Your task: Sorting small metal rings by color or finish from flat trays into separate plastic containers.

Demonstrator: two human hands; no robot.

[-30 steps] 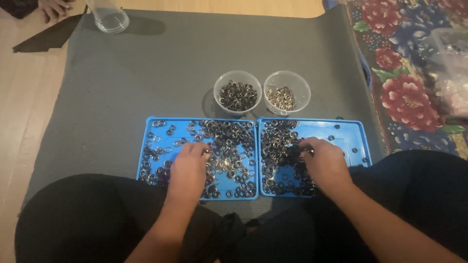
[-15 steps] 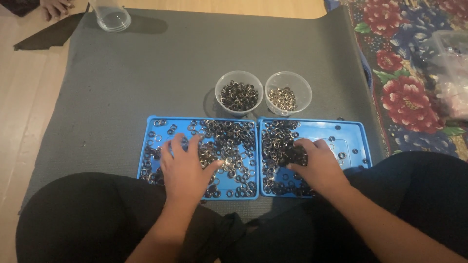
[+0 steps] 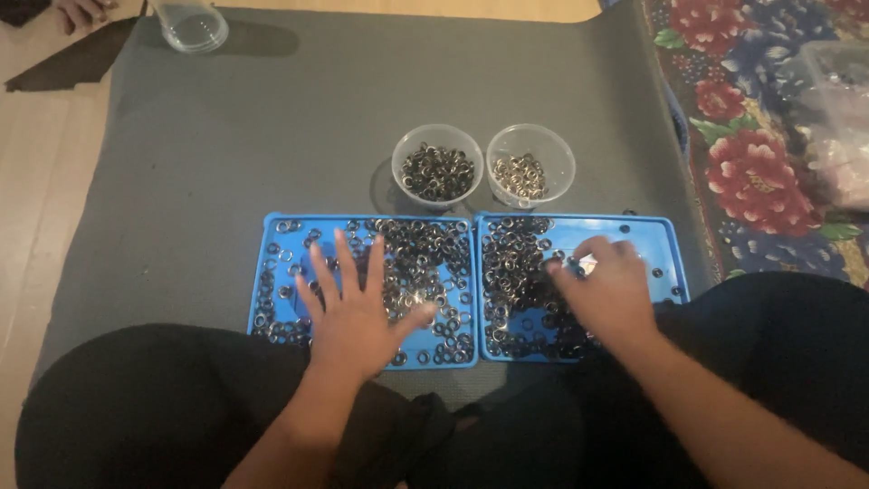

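My left hand (image 3: 355,312) has changed most since 1 s ago: then it was curled with fingertips down in the rings, now it lies flat, all 5 fingers (image 3: 319,267) fanned wide, thumb out to the right, holding nothing, just pressing on the left blue tray (image 3: 272,272). I read that as spreading or raking the pile, not a pick. Small metal rings (image 3: 421,258) lie thick just right of that palm and under the thumb, with a thinner line of loose ones off the left fingertips along the tray edge. Next over, the right blue tray (image 3: 665,244) touches the left one side by side; its rings (image 3: 511,272) crowd the part left of my right hand (image 3: 605,294). That hand has slid slightly toward me and is curled knuckles up, fingertips bunched over 1 shiny ring at the tips; I cannot tell if it is actually pinched. Bare blue shows right of it. Beyond both hands stand 2 clear cups: the left cup (image 3: 398,158) holds dark rings, the right cup (image 3: 563,158) paler brassy ones, so sorting by colour looks under way, most rings not yet in cups. All sits on a grey mat (image 3: 272,136).
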